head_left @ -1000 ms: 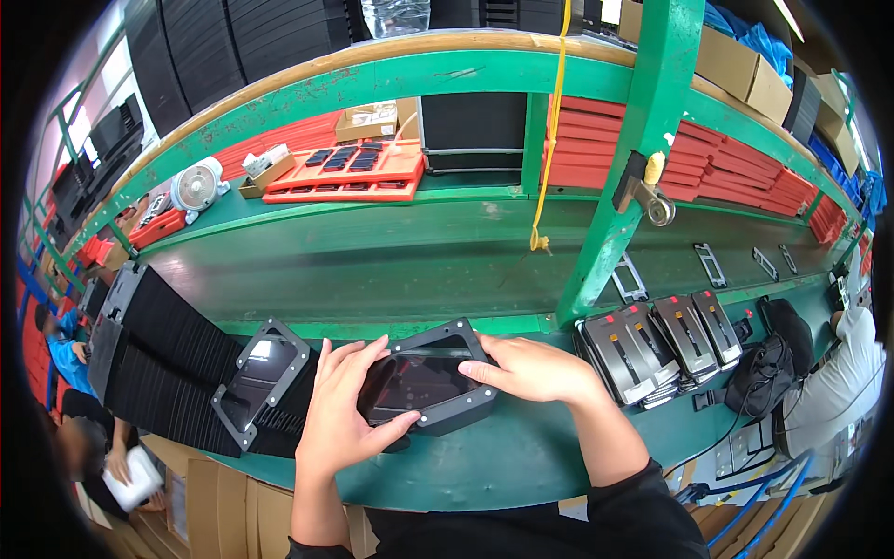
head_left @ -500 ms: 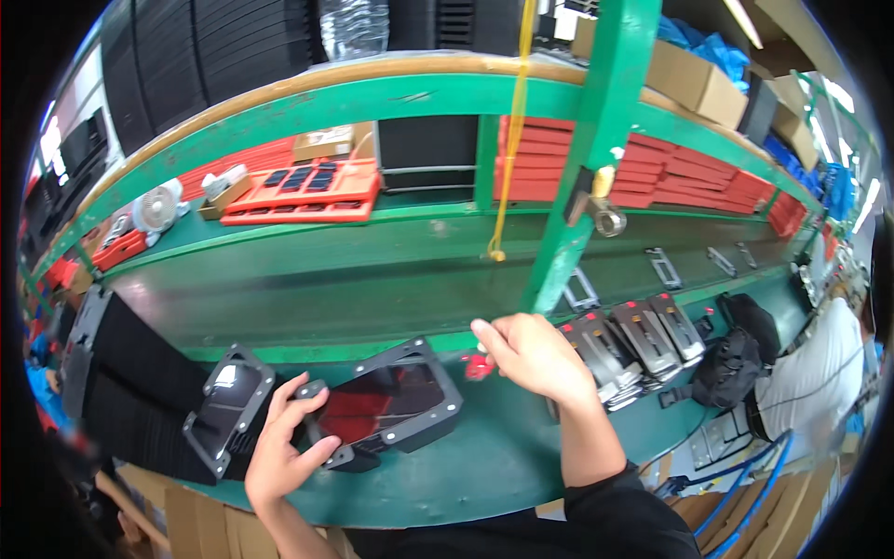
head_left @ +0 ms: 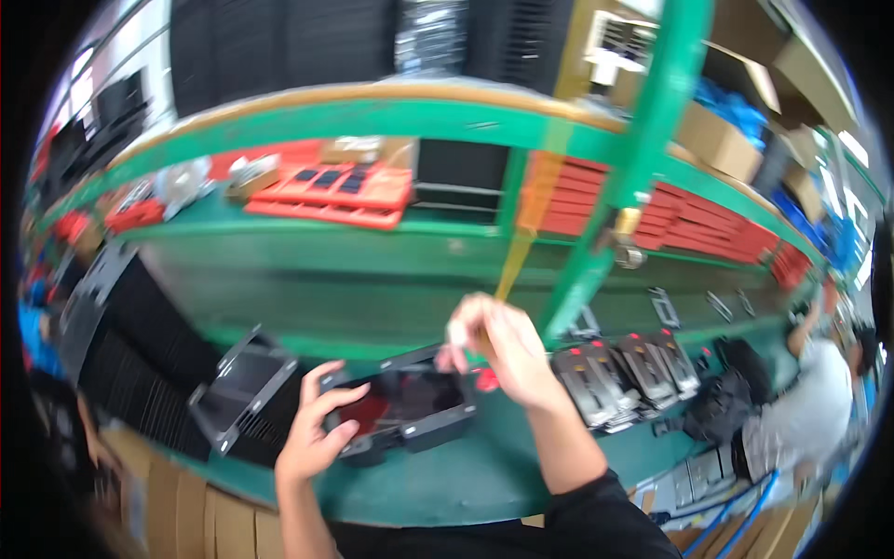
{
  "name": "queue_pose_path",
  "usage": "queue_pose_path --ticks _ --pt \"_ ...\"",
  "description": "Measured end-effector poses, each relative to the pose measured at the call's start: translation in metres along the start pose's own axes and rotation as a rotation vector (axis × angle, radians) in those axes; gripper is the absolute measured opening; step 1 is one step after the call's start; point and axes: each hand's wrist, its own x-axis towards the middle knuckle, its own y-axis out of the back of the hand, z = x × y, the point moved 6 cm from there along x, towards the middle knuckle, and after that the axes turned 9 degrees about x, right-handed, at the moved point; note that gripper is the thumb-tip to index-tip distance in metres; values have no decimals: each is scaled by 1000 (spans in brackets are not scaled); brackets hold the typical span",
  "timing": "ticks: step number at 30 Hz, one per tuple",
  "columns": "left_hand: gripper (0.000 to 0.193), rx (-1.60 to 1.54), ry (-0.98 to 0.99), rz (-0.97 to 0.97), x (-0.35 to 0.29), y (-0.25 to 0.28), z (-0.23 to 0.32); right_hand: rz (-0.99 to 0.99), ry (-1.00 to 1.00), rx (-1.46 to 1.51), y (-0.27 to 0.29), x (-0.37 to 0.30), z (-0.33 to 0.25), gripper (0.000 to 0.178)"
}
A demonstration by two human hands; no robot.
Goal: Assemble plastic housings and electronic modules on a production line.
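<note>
A black frame-shaped part point(head_left: 410, 415) with a dark reddish glossy middle lies on the green bench point(head_left: 438, 484) in front of me. My left hand point(head_left: 317, 433) grips its left end, thumb on top. My right hand point(head_left: 498, 349) hovers just above the part's far right corner with its fingers bunched together. Motion blur hides whether they pinch anything. A small red piece point(head_left: 484, 379) sits right below that hand, beside the part.
A second black frame part point(head_left: 237, 391) rests on black trays point(head_left: 140, 363) at the left. Black parts with red tabs point(head_left: 624, 373) line up at the right. A green post point(head_left: 633, 186) and a yellow strap point(head_left: 521, 242) stand behind. Red trays point(head_left: 335, 191) fill the shelf. Another person point(head_left: 810, 410) works far right.
My right hand has lifted off the black part and drawn its fingers together near the far right corner. My left hand has kept its hold on the left end. My view has tilted up.
</note>
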Motion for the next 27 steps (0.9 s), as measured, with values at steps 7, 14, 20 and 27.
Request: queue_pose_path --ticks 7,14,20,27 --pt "83 -85 -31 -6 10 2 10 -626 -65 -693 -74 -56 42 27" --pt "83 -21 -58 22 2 2 2 -646 173 -976 -114 -75 64 24" --pt "76 -3 40 63 13 8 16 -237 209 -521 -90 -55 40 31" --pt "71 514 -11 286 -13 101 66 73 257 -415 -15 -31 -43 49"
